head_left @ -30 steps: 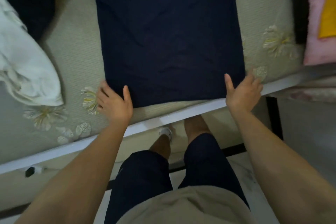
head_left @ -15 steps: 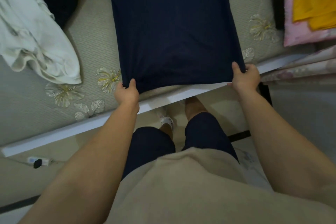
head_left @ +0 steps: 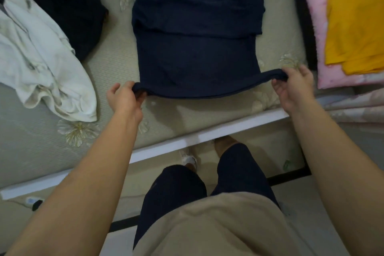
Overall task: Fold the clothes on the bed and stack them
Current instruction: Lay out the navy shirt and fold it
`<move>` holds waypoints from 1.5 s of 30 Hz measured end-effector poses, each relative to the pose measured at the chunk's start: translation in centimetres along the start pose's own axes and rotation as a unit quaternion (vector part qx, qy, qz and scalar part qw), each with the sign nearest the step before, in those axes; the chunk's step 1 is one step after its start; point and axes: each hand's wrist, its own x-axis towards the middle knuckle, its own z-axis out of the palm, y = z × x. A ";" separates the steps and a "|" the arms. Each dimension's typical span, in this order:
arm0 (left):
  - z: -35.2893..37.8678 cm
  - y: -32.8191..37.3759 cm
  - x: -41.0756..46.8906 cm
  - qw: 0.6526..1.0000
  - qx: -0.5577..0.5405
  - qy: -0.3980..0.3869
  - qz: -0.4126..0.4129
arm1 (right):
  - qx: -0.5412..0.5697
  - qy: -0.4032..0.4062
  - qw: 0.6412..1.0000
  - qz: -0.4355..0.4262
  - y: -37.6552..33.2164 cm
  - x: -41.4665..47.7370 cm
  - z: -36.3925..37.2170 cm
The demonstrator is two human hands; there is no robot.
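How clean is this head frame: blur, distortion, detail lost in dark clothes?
Head view: dim light; left hand and right hand pinching the navy garment look sharp; its hem casts a soft shadow on the bed; the black garment is near featureless; forearms stretch toward lower corners.

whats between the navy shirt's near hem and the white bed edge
Only bare beige bed cover, in the head view; nothing lies between the navy shirt hem and the white bed edge.

We see a dark navy garment (head_left: 195, 62) in the middle of a pale beige bedcover (head_left: 116, 68) patterned with cream flowers. To the left lies a white garment (head_left: 41, 64), far left a black garment (head_left: 62, 2). On the right, a yellow cloth (head_left: 353, 23) lies on a pink quilt (head_left: 311, 27).
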 end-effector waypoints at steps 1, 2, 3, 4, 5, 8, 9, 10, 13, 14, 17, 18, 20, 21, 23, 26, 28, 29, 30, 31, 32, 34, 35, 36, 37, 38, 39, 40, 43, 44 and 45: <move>1.9 1.0 0.7 1.000 -0.001 -0.012 0.008 | 0.006 -0.011 1.000 -0.016 -1.0 1.0 1.4; 3.8 2.1 1.4 1.000 -0.001 -0.023 0.014 | 0.012 -0.021 0.999 -0.027 -2.0 2.2 2.9; 5.9 3.2 2.1 0.999 -0.003 -0.035 0.019 | 0.018 -0.028 0.999 -0.034 -3.0 3.5 4.5; 7.9 4.3 2.8 0.999 -0.008 -0.045 0.025 | 0.020 -0.033 0.999 -0.039 -3.9 4.8 6.0; 10.0 5.4 3.5 0.998 -0.015 -0.051 0.032 | 0.020 -0.039 0.998 -0.042 -4.8 6.3 7.5; 15.9 8.3 5.9 0.997 -0.017 -0.056 0.050 | 0.016 -0.060 0.997 -0.049 -7.5 11.4 11.7; 17.8 9.2 6.7 0.997 -0.013 -0.061 0.049 | 0.013 -0.065 0.997 -0.048 -8.5 13.3 13.0; 19.5 10.0 7.5 0.997 -0.008 -0.066 0.049 | 0.007 -0.069 0.997 -0.044 -9.5 15.2 14.3; 23.9 12.1 10.1 0.997 -0.002 -0.055 0.050 | 0.000 -0.077 0.997 -0.016 -12.1 20.1 18.0; 25.2 12.8 10.8 0.998 -0.010 -0.051 0.046 | -0.001 -0.081 0.997 -0.009 -12.9 21.5 19.1; 28.5 14.8 13.2 0.996 -0.055 -0.060 0.037 | 0.006 -0.088 0.996 0.001 -14.8 25.1 21.9; 29.5 15.4 13.9 0.995 -0.072 -0.062 0.037 | 0.013 -0.094 0.996 0.000 -15.4 26.1 22.7; 31.3 16.3 15.3 0.991 -0.100 -0.069 0.049 | 0.026 -0.097 0.995 -0.007 -16.6 28.0 24.6; 32.2 16.6 15.7 0.990 -0.110 -0.070 0.056 | 0.029 -0.096 0.995 -0.010 -17.0 28.8 25.4; 33.5 16.9 16.5 0.985 -0.136 -0.081 0.064 | 0.031 -0.114 0.993 -0.010 -17.2 29.8 26.7; 33.9 15.7 17.0 0.989 -0.066 -0.088 0.095 | -0.021 -0.171 0.985 -0.016 -16.0 30.3 27.0; 32.7 13.1 16.3 0.971 0.139 -0.021 0.192 | -0.155 -0.163 0.970 -0.093 -14.2 29.5 25.8; 31.7 11.3 16.1 0.931 0.250 0.014 0.267 | -0.241 -0.133 0.947 -0.165 -12.8 28.8 24.8; 30.4 9.3 16.0 0.873 0.354 0.030 0.335 | -0.327 -0.102 0.906 -0.247 -11.2 28.0 23.6; 29.2 7.3 15.9 0.808 0.449 0.042 0.378 | -0.407 -0.077 0.851 -0.324 -9.4 27.0 22.4; 28.0 5.4 15.7 0.749 0.527 0.063 0.398 | -0.474 -0.059 0.788 -0.387 -7.5 25.9 21.2; 25.9 2.4 15.7 0.683 0.610 0.106 0.388 | -0.569 -0.046 0.684 -0.453 -3.9 24.1 19.0; 25.1 1.4 15.8 0.681 0.620 0.131 0.366 | -0.602 -0.045 0.652 -0.458 -2.3 23.7 18.0; 24.6 1.0 16.2 0.695 0.615 0.159 0.337 | -0.627 -0.038 0.640 -0.444 -1.1 23.7 17.1; 24.2 0.8 16.6 0.711 0.607 0.185 0.303 | -0.640 -0.025 0.648 -0.412 -0.3 23.9 16.4; 24.1 0.9 17.1 0.718 0.607 0.205 0.274 | -0.640 -0.008 0.672 -0.372 0.1 24.2 16.0; 24.1 1.1 17.6 0.712 0.616 0.216 0.258 | -0.631 0.007 0.697 -0.340 0.3 24.4 15.8; 24.2 1.2 18.1 0.701 0.629 0.219 0.256 | -0.622 0.018 0.712 -0.325 0.4 24.6 15.8; 24.3 1.4 19.5 0.669 0.655 0.197 0.290 | -0.608 0.047 0.723 -0.324 0.5 24.3 16.6; 24.3 1.5 19.6 0.663 0.660 0.192 0.297 | -0.598 0.054 0.737 -0.311 0.3 24.1 16.9; 24.2 1.7 19.7 0.659 0.664 0.189 0.300 | -0.581 0.059 0.758 -0.290 0.1 23.9 17.2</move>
